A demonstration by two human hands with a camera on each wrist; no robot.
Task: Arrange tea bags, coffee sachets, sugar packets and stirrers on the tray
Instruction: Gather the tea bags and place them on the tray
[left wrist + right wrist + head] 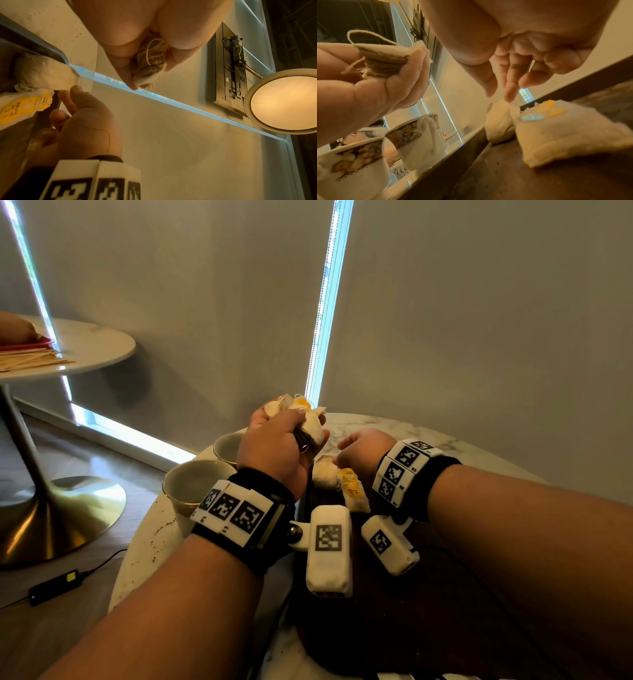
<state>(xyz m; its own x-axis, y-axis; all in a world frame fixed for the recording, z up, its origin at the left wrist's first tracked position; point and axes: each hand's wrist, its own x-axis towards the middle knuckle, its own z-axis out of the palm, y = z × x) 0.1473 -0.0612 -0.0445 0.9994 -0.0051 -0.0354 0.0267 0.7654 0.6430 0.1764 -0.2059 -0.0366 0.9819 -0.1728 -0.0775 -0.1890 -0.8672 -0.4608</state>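
My left hand [291, 426] is raised above the table and grips a bunch of beige tea bags [303, 412] with strings, also seen in the left wrist view [150, 65]. Two tea bags lie at the far end of the dark wooden tray [428, 628]: a plain one [324, 475] and one with a yellow tag [352, 491]. My right hand [339, 456] hovers over them, holding nothing. Its fingertips [509, 96] point down at the far tea bag [499, 124], touching or nearly touching its corner. The nearer tea bag [565, 129] lies beside it.
Two floral cups [195, 482] [228, 447] stand on the marble table [394, 428] just left of the tray. A second round table [92, 344] at far left bears wooden stirrers [30, 359] and red packets [25, 344]. A black power adapter [56, 585] lies on the floor.
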